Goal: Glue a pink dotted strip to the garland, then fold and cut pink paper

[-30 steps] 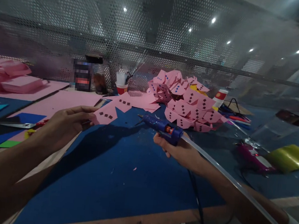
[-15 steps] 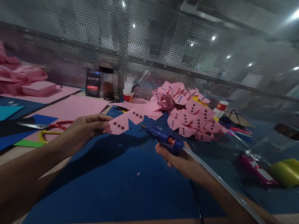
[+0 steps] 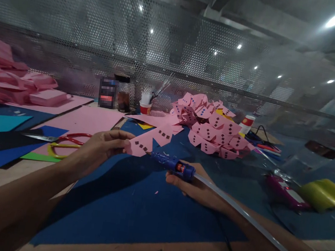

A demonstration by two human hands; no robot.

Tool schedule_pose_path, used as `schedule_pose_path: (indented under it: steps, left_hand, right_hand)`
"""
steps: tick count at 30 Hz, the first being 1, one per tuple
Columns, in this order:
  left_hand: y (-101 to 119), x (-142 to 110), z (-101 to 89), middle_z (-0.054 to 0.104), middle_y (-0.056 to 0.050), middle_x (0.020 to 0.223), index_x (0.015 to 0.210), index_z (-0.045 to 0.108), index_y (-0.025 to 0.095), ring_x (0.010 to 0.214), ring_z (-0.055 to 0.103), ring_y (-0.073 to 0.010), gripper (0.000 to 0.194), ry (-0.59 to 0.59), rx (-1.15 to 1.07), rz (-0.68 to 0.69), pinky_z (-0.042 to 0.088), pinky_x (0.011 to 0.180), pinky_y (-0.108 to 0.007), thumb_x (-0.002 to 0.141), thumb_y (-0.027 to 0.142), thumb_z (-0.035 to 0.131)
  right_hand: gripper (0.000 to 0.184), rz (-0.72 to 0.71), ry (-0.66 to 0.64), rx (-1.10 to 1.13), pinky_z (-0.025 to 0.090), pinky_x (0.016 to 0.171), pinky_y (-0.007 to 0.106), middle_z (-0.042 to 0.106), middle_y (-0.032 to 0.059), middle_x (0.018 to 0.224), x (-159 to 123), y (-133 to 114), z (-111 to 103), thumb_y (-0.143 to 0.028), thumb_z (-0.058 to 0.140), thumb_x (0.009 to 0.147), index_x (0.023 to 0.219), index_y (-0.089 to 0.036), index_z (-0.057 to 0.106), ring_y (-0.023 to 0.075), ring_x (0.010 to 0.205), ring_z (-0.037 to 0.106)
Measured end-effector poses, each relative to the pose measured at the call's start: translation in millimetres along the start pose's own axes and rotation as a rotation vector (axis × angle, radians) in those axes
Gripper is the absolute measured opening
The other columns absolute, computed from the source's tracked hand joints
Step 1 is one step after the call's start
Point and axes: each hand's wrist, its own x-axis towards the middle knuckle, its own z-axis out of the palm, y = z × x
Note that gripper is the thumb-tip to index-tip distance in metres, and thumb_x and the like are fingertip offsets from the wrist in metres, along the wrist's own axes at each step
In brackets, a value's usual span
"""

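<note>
My left hand (image 3: 103, 149) pinches a pink paper cut-out (image 3: 150, 139) with small dark squares on it, holding it above the blue mat (image 3: 135, 213). My right hand (image 3: 193, 185) grips a blue hot glue gun (image 3: 172, 163) with a long clear glue stick (image 3: 249, 222) trailing back along my forearm. The gun's nozzle touches the lower edge of the cut-out. A black cord hangs from the gun over the table's front edge.
A heap of finished pink cut-outs (image 3: 211, 127) lies behind. Red-and-yellow scissors (image 3: 61, 145) rest on coloured sheets at left, beside pink paper stacks (image 3: 25, 88). A purple glue gun (image 3: 282, 190), a yellow-green roll (image 3: 322, 191), cups (image 3: 144, 106) and a perforated metal screen (image 3: 74, 49) are also present.
My right hand has brought the glue gun left, from apart until its nozzle meets the pink cut-out. The view has shifted, so the scissors at left are now in full view.
</note>
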Motion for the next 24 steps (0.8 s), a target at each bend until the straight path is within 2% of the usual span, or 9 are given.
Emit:
schedule_pose_path:
  steps: [8, 16, 24]
  left_hand:
    - [-0.1, -2.6, 4.7, 0.075, -0.005, 0.092, 0.099, 0.079, 0.018, 0.081, 0.068, -0.0144, 0.025, -0.002, 0.011, 0.008, 0.056, 0.077, -0.021, 0.077, 0.028, 0.083]
    - [0.8, -3.3, 5.6, 0.073, -0.003, 0.084, 0.096, 0.08, 0.021, 0.076, 0.067, -0.0133, 0.023, 0.003, -0.012, 0.023, 0.057, 0.076, -0.021, 0.075, 0.027, 0.085]
    - [-0.4, -1.6, 3.0, 0.073, -0.002, 0.084, 0.098, 0.079, 0.023, 0.077, 0.068, -0.0128, 0.022, -0.025, -0.009, 0.033, 0.057, 0.075, -0.019, 0.077, 0.027, 0.085]
  right_hand:
    - [0.03, 0.0, -0.013, -0.049, 0.033, 0.047, 0.019, 0.048, -0.0056, 0.06, 1.9, -5.2, 2.4, -0.043, 0.073, 0.088, 0.088, -0.015, 0.064, 0.0074, 0.052, 0.046]
    - [0.029, -0.011, -0.01, -0.057, 0.03, 0.047, 0.019, 0.046, -0.0061, 0.06, 3.1, -2.6, 5.1, -0.04, 0.076, 0.086, 0.083, -0.015, 0.062, 0.0071, 0.053, 0.043]
    - [0.032, 0.002, 0.001, -0.046, 0.031, 0.047, 0.021, 0.047, -0.0052, 0.06, 2.2, 0.0, 6.3, -0.046, 0.07, 0.09, 0.09, -0.015, 0.066, 0.0083, 0.052, 0.045]
